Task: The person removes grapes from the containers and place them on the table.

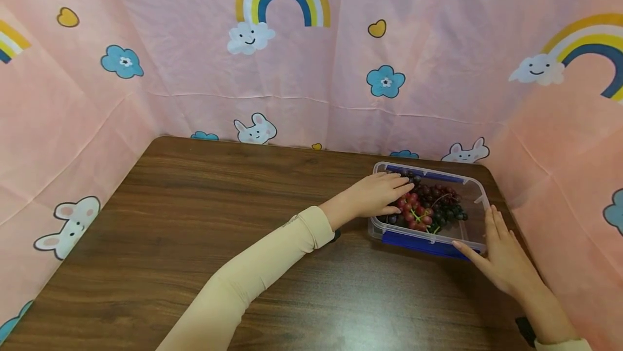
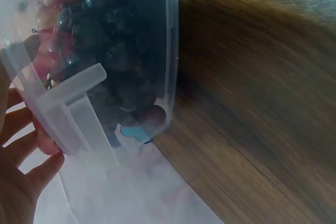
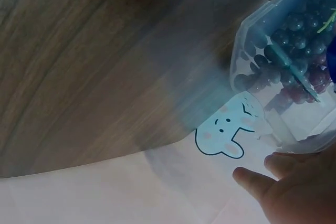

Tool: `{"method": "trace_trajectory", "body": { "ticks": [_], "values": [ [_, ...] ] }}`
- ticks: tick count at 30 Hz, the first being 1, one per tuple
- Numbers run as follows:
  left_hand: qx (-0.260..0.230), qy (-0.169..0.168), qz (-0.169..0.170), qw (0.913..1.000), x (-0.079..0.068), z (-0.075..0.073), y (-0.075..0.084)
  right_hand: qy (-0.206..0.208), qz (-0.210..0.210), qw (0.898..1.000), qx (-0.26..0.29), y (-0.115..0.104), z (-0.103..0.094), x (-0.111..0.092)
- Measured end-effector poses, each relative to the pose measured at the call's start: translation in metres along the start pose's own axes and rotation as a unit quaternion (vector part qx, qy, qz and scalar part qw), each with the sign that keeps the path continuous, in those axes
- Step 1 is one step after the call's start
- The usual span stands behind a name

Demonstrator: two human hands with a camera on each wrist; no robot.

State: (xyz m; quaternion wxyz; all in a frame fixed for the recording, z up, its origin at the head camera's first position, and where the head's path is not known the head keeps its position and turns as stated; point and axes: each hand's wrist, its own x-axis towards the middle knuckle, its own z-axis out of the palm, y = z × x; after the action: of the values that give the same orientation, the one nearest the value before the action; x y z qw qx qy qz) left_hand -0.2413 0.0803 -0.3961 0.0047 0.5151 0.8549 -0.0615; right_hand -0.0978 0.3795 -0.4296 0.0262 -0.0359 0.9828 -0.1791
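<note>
A clear plastic box (image 1: 469, 232) with blue side clips stands at the right of the table. Inside lie bunches of red grapes (image 1: 417, 216) and dark grapes (image 1: 446, 213), filling mostly its left and middle parts. My left hand (image 1: 379, 194) reaches over the box's left end, its fingers spread above the grapes there. At the opposite end, my right hand (image 1: 506, 256) rests against the box's right side, fingers extended and thumb near the front corner. Both wrist views show the box's see-through walls, with dark grapes (image 2: 115, 51) (image 3: 299, 40) behind them. Whether a clear lid covers the box, I cannot tell.
The box stands on a dark brown wooden table (image 1: 219, 221), near its right and back edges. Pink cloth (image 1: 311, 70) printed with rainbows, flowers and rabbits hangs behind the table and along both sides.
</note>
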Motion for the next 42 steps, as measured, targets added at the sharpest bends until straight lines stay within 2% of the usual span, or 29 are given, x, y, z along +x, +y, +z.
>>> {"method": "trace_trajectory", "body": {
  "ticks": [7,16,21,29,39,42],
  "values": [
    [0.029,-0.035,0.005,0.9990,0.015,-0.001,0.004,-0.010,0.010,1.000,0.008,-0.001,0.000,0.001],
    [0.022,-0.026,0.006,0.9994,0.024,0.008,0.007,-0.013,0.008,1.000,0.007,0.000,0.001,0.001],
    [0.028,-0.026,-0.006,0.9993,0.027,0.010,0.008,-0.017,0.009,1.000,0.000,0.001,0.001,0.001],
    [0.006,-0.033,-0.022,0.9992,0.032,0.014,0.010,-0.017,0.009,1.000,-0.001,0.001,0.000,0.000],
    [0.052,0.021,0.005,0.9984,0.025,0.014,0.013,-0.009,0.006,1.000,0.007,0.000,0.001,0.001],
    [0.052,0.042,0.011,0.9977,0.024,0.016,0.014,-0.008,0.006,1.000,0.008,0.001,0.002,0.000]
  ]
}}
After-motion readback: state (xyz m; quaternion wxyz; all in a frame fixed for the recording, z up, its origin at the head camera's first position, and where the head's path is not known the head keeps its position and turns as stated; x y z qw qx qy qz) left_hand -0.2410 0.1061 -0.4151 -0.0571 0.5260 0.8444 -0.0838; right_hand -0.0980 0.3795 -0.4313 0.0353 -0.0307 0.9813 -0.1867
